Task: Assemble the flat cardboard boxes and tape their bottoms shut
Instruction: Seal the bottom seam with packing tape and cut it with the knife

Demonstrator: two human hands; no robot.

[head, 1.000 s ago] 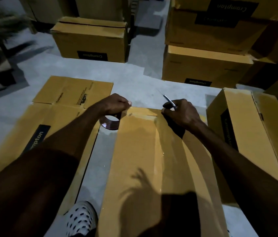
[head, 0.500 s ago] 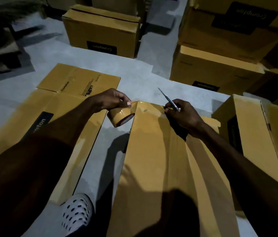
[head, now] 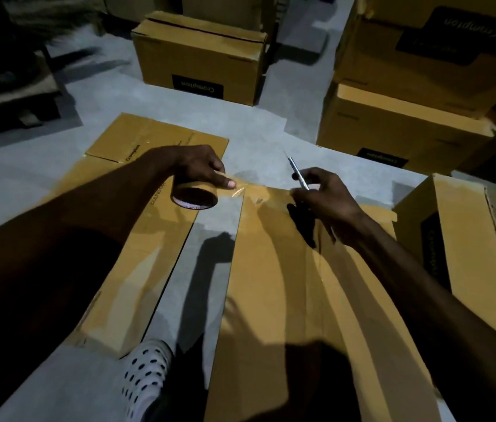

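Since half a second ago, the left hand (head: 201,170) has been drawing the tape roll (head: 194,196) away to the left of the box's far corner, so a clear strip of tape (head: 240,188) is now stretching between the roll and the cardboard, and the right hand (head: 324,202) has lifted off the flap. The left hand is gripping the roll from above, thumb pressing the loose tape. The right hand is pinching a thin metal blade (head: 297,173), its tip pointing up and away, close to the strip but not touching it.

The assembled cardboard box (head: 286,300) is lying on the grey floor (head: 255,138) directly in front of the person, its bottom flaps facing up with tape running along the seam. A flattened box (head: 137,239) is lying just to its left, beneath the left forearm. Another open box (head: 469,254) is standing to the right, and finished boxes (head: 201,59) are sitting farther back. A spotted white shoe (head: 146,373) is showing at the lower edge.
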